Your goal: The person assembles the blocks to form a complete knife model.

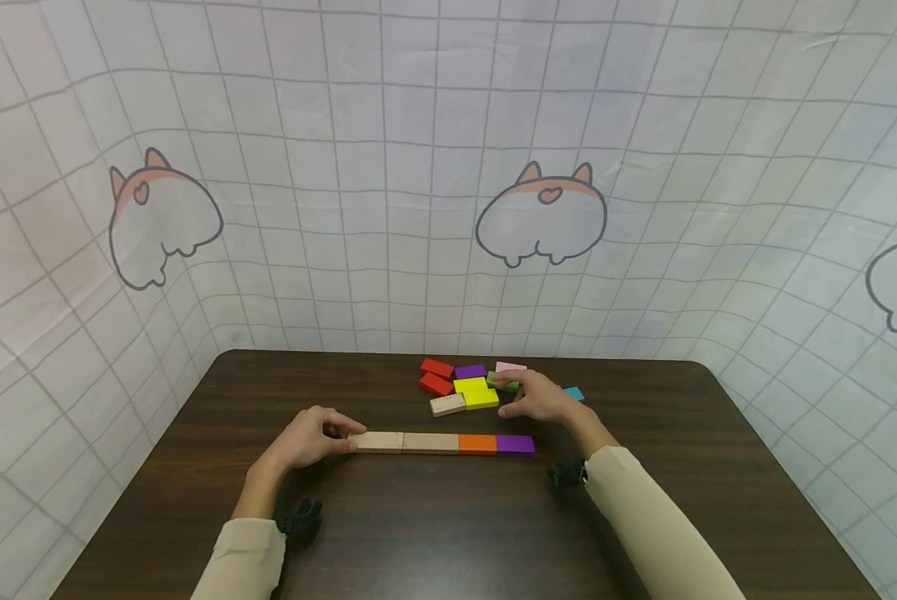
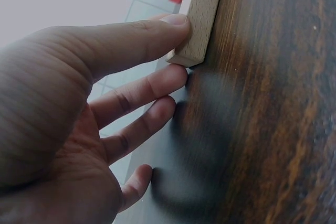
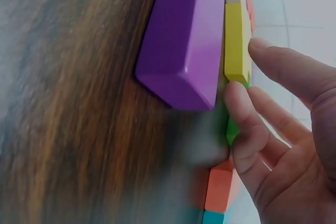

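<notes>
A row of blocks lies end to end across the table: two plain wooden blocks (image 1: 430, 443), an orange block (image 1: 477, 445) and a purple block (image 1: 514, 445). At the row's left end, my left hand (image 1: 312, 437) pinches the outermost wooden block (image 2: 198, 19) between thumb and index finger, the index mostly hidden behind the thumb in the left wrist view. My right hand (image 1: 537, 397) hovers beside the loose pile with thumb and fingers apart and nothing between them. Its fingertips are close to a green block (image 1: 505, 386) and a yellow block (image 1: 482, 399).
Behind the row lie two red blocks (image 1: 437, 377), another purple block (image 1: 470, 372), a pink block (image 1: 510, 367) and a short wooden block (image 1: 448, 406). A blue block (image 1: 574, 393) shows past the right hand. A patterned cloth (image 1: 388, 250) hangs behind the dark table (image 1: 433, 533).
</notes>
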`<state>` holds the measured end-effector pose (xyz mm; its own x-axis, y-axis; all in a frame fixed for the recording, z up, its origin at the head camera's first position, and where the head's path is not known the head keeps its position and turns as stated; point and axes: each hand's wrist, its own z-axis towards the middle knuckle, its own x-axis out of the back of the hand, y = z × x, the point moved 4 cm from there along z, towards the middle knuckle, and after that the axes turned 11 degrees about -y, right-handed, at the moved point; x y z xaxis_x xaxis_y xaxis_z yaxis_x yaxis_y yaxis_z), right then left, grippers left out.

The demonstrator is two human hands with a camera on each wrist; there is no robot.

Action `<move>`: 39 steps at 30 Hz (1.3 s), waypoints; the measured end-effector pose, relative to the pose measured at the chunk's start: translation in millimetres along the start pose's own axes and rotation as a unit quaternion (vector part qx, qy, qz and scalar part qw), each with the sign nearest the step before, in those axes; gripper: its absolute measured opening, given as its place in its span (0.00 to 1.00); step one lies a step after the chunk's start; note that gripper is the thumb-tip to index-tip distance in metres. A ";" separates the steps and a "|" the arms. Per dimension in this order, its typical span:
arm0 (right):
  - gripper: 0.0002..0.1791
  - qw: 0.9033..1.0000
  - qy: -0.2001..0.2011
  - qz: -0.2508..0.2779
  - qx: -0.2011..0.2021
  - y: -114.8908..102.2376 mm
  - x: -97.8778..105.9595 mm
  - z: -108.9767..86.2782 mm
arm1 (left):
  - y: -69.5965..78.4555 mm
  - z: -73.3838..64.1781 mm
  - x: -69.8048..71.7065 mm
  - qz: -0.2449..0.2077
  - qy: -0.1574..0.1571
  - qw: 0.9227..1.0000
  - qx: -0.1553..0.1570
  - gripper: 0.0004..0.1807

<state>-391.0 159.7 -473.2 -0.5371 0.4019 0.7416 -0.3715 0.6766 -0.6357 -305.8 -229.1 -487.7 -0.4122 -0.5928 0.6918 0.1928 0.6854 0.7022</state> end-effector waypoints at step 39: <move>0.23 1.000 0.014 0.011 0.007 -2.3 5.3 -33.2 | 1.0 -0.1 -0.6 0.008 0.003 1.000 0.001 0.11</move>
<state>-367.8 180.8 -460.7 -0.5234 0.4343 0.7331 -0.3699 0.6593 -0.6546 -305.2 -228.1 -487.4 -0.4041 -0.5848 0.7033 0.1978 0.6948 0.6914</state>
